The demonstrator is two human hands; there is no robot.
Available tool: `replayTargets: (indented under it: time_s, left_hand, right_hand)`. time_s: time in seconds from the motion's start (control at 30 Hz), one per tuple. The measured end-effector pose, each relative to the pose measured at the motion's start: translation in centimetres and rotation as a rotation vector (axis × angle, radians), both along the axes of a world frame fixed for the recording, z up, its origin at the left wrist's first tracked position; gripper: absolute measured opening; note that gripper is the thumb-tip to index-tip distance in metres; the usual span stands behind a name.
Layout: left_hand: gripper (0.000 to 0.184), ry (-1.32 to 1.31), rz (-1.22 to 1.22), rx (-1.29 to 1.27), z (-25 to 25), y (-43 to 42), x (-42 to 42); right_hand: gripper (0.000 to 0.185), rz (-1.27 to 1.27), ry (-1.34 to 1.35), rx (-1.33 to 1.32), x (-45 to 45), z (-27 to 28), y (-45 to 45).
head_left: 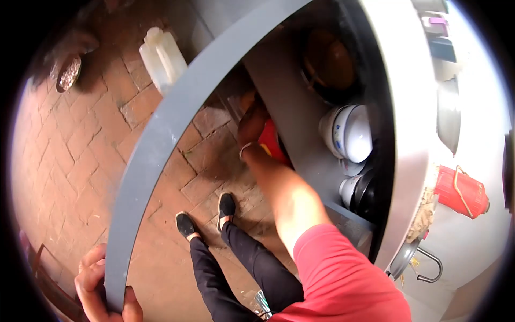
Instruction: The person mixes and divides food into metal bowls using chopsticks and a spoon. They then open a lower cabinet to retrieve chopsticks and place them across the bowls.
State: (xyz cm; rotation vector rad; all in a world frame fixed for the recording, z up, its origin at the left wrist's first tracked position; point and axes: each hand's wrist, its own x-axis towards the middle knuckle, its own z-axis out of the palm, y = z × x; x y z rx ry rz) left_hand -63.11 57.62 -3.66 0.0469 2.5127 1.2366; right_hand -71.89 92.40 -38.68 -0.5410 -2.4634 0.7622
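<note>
My left hand (99,287) is wrapped around the edge of a grey cabinet door (137,161), which stands swung out over the floor. My right arm reaches into the low part of the cabinet, below a grey shelf (284,91). In the shadow there, my right hand (253,121) is beside a red packet-like thing (272,142). Its fingers are too dark to make out, so whether they hold anything is hidden. On the shelf above are white bowls (357,134) with a blue pattern, a dark round pan (328,59) and dark bowls (366,193).
A whitish plastic jug (163,61) stands on the brick floor (70,145) beyond the door. On the white countertop (410,107) are a red cylindrical container (461,192) with a wire handle, a metal bowl (448,115) and a metal lid (403,260). My feet are below, between door and cabinet.
</note>
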Motion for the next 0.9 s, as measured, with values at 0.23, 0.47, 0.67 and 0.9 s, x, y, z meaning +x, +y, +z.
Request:
replayTargets:
  time_s: [0.23,0.47,0.67,0.9]
  left_hand:
    - [0.042,-0.052,0.068,0.131,0.3,2.0,0.5]
    - [0.039,0.032,0.022,0.078,1.7,5.0,1.7]
    - [0.052,0.117,-0.083,0.104,0.8,9.8,5.7]
    - [0.060,0.124,-0.113,0.118,-2.2,18.4,9.5]
  right_hand:
    - [0.030,0.342,-0.146,-0.154,8.1,5.3,-3.6]
    - [0.023,0.622,-0.275,-0.386,15.6,18.8,-5.2]
    - [0.028,0.782,-0.323,-0.529,20.0,30.7,-4.0]
    - [0.021,0.649,-0.274,-0.414,25.2,45.7,-0.1]
